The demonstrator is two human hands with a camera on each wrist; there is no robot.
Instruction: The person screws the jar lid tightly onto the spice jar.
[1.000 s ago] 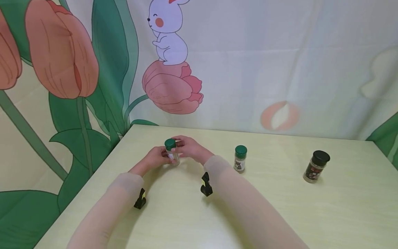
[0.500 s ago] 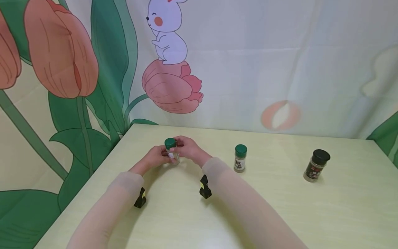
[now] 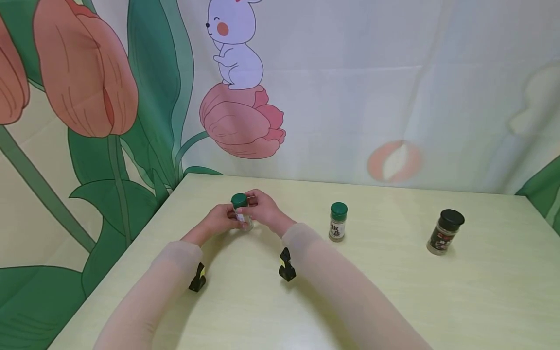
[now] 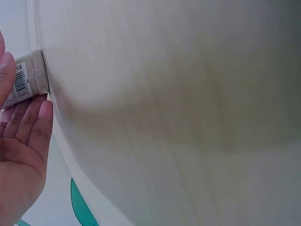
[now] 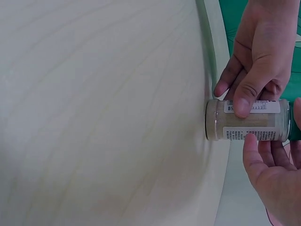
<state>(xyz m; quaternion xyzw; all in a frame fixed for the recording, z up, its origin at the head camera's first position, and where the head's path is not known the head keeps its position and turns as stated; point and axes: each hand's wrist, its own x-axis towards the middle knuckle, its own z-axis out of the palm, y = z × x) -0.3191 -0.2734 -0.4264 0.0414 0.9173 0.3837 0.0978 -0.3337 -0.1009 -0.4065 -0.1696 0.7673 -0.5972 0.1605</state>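
A clear spice jar with a green cap (image 3: 239, 200) stands slightly tilted at the table's far left, between both hands. My left hand (image 3: 217, 219) grips its lower body from the left; in the right wrist view its thumb (image 5: 248, 96) presses the printed label. From the right, my right hand (image 3: 264, 209) holds the top of the jar around the cap and neck, one fingertip touching the label. In the left wrist view the jar's base (image 4: 38, 70) sits right at the tabletop, with a barcode showing.
A second green-capped spice jar (image 3: 337, 223) stands upright near the table's middle. Farther right is a spice jar with a black cap and dark label (image 3: 442, 236). Behind the pale table (image 3: 385, 291) hangs a cloth backdrop (image 3: 350, 97) printed with tulips and a rabbit.
My right wrist and forearm have turned slightly to the left, while the right fingers stay at the cap. The left hand and the other jars keep their places.
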